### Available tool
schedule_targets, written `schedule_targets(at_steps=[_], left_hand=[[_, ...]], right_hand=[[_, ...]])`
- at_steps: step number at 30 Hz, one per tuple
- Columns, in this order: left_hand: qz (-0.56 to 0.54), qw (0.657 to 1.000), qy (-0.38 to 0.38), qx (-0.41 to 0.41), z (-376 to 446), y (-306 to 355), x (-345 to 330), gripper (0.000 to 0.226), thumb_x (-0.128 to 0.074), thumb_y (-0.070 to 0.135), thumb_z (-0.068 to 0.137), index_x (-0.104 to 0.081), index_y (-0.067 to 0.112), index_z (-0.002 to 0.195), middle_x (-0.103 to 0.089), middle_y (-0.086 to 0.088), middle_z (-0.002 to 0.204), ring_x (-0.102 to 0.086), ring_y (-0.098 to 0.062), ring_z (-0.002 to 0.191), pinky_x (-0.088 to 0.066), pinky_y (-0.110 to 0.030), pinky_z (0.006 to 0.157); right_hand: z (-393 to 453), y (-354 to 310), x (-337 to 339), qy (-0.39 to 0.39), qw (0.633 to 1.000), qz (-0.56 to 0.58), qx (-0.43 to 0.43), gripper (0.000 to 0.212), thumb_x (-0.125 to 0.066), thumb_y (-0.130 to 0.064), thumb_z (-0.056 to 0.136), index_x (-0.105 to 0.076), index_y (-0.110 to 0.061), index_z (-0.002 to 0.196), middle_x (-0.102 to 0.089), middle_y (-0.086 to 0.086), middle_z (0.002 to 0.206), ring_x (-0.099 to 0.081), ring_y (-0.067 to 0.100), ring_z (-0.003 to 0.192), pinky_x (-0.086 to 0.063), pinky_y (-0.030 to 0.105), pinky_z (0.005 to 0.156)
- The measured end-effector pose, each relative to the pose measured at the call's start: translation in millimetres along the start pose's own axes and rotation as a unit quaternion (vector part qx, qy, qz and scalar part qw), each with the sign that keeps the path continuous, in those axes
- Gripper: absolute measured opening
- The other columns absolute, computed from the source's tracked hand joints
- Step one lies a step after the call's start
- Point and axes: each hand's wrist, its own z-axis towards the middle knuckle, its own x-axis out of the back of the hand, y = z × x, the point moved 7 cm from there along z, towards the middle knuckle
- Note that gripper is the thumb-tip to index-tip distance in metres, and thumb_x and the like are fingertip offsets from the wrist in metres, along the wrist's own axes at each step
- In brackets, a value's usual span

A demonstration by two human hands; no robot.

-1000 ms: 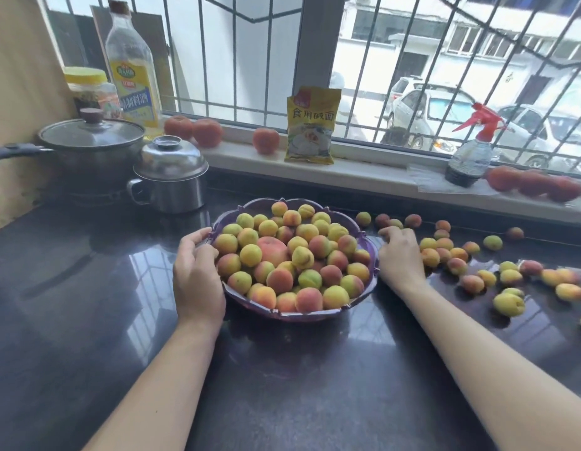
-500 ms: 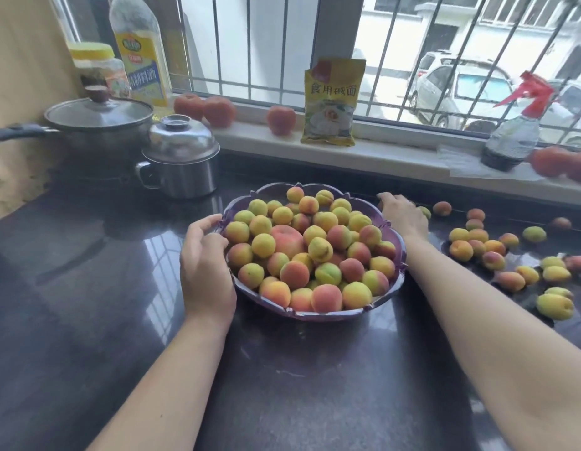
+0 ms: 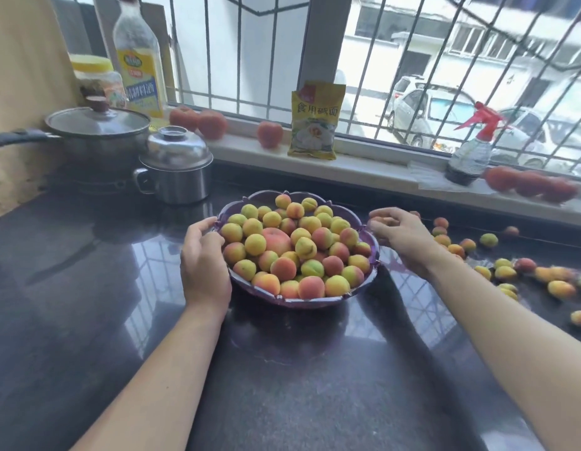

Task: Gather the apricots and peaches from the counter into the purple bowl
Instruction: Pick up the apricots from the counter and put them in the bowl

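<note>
Two hands frame the purple bowl (image 3: 318, 301). The left hand (image 3: 203, 265) cups the bowl's left rim, fingers curled against it with the thumb on the edge. The right hand (image 3: 404, 237) is just beside the right rim, fingers bent loosely around a small apricot (image 3: 378, 220) pinched at the fingertips; motion blur hides how firm the hold is.

The bowl sits mid-table on the dark glossy table (image 3: 282, 385) and is heaped with apricots (image 3: 302, 249) in yellow, green and red-orange, with one larger peach (image 3: 277, 239) left of centre. More loose fruit (image 3: 497, 271) lies scattered on the table to the right of the right hand, out to the frame's edge.

Behind the bowl to the left stand a lidded steel pot (image 3: 175, 166) and a saucepan (image 3: 97, 131) with a glass lid. On the windowsill (image 3: 364, 169) are an oil bottle (image 3: 138, 60), a yellow-lidded jar (image 3: 97, 76), red peaches (image 3: 269, 134), a yellow packet (image 3: 315, 120) and a spray bottle (image 3: 471, 148).
</note>
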Motion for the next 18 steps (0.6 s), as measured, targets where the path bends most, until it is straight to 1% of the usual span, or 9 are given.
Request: schedule_targets(at_steps=[2,3,5,6,9,12,14,16,18], left_hand=[[0.001,1.0,-0.003,0.004,-0.8,-0.3,-0.3,0.033,-0.048,0.033,0.077,-0.069,0.038,0.102,-0.072,0.011,0.103,-0.066,-0.016,0.101,-0.054,-0.049,0.101],[0.001,1.0,-0.002,0.006,-0.8,-0.9,0.1,0.033,-0.048,0.034,0.077,-0.069,0.038,0.102,-0.072,0.01,0.105,-0.066,-0.017,0.103,-0.054,-0.05,0.102],[-0.003,1.0,-0.001,0.007,-1.2,-0.5,0.6,0.035,-0.048,0.034,0.077,-0.069,0.037,0.105,-0.072,0.01,0.106,-0.066,-0.018,0.106,-0.054,-0.05,0.102],[-0.006,1.0,0.0,0.007,-0.9,-0.8,0.8,0.036,-0.049,0.033,0.078,-0.07,0.036,0.107,-0.072,0.011,0.106,-0.066,-0.018,0.105,-0.054,-0.049,0.101],[-0.014,1.0,0.001,0.006,-1.2,0.3,0.7,0.038,-0.049,0.03,0.078,-0.07,0.032,0.11,-0.072,0.011,0.103,-0.066,-0.016,0.101,-0.053,-0.043,0.096],[-0.013,1.0,-0.004,0.003,-2.3,1.4,0.9,0.041,-0.049,0.03,0.079,-0.07,0.028,0.115,-0.072,0.008,0.104,-0.067,-0.017,0.102,-0.054,-0.038,0.09],[-0.016,1.0,-0.005,0.003,-1.3,0.0,0.8,0.043,-0.049,0.03,0.08,-0.07,0.028,0.117,-0.073,0.007,0.104,-0.067,-0.018,0.102,-0.054,-0.038,0.089],[-0.018,1.0,-0.006,0.005,-1.1,-0.8,0.7,0.042,-0.049,0.03,0.08,-0.07,0.029,0.116,-0.073,0.006,0.105,-0.067,-0.018,0.102,-0.054,-0.038,0.089],[-0.021,1.0,-0.006,0.005,-1.4,-1.1,0.5,0.042,-0.049,0.03,0.08,-0.07,0.029,0.116,-0.073,0.007,0.105,-0.067,-0.017,0.101,-0.053,-0.038,0.088]], right_hand=[[-2.3,-28.6,3.3,-0.01,1.0,0.01,0.017,0.016,-0.066,-0.012,0.097,-0.068,-0.019,0.111,-0.07,0.009,0.112,-0.069,0.022,0.092,-0.057,0.029,0.075],[-4.1,-44.2,1.8,-0.023,0.999,0.013,0.023,0.016,-0.065,-0.013,0.097,-0.068,-0.021,0.111,-0.071,0.007,0.112,-0.07,0.022,0.094,-0.057,0.031,0.076],[-8.9,-75.7,-8.9,-0.06,0.997,-0.007,0.041,0.018,-0.065,-0.015,0.098,-0.068,-0.021,0.114,-0.071,0.003,0.11,-0.072,0.021,0.098,-0.06,0.035,0.083],[-10.3,-89.3,-17.1,-0.076,0.995,-0.038,0.056,0.02,-0.066,-0.017,0.097,-0.067,-0.02,0.117,-0.072,0.002,0.109,-0.072,0.02,0.097,-0.06,0.035,0.084],[-13.8,-119.5,-51.1,-0.1,0.974,-0.169,0.117,0.027,-0.071,-0.028,0.094,-0.067,-0.019,0.119,-0.071,-0.004,0.104,-0.068,0.012,0.094,-0.058,0.029,0.08],[-11.3,-127.1,-82.6,-0.118,0.942,-0.274,0.15,0.028,-0.071,-0.031,0.092,-0.068,-0.02,0.117,-0.069,-0.005,0.103,-0.065,0.014,0.095,-0.056,0.028,0.077],[-6.4,-125.6,-91.5,-0.125,0.927,-0.326,0.14,0.029,-0.07,-0.031,0.091,-0.068,-0.02,0.117,-0.067,-0.005,0.103,-0.064,0.015,0.096,-0.055,0.027,0.076],[-2.3,-124.7,-94.3,-0.13,0.923,-0.342,0.124,0.028,-0.071,-0.031,0.09,-0.069,-0.019,0.116,-0.066,-0.006,0.1,-0.063,0.014,0.095,-0.055,0.027,0.076],[0.5,-126.8,-94.6,-0.125,0.92,-0.349,0.124,0.026,-0.073,-0.031,0.09,-0.071,-0.019,0.113,-0.065,-0.008,0.095,-0.062,0.011,0.09,-0.051,0.023,0.069]])
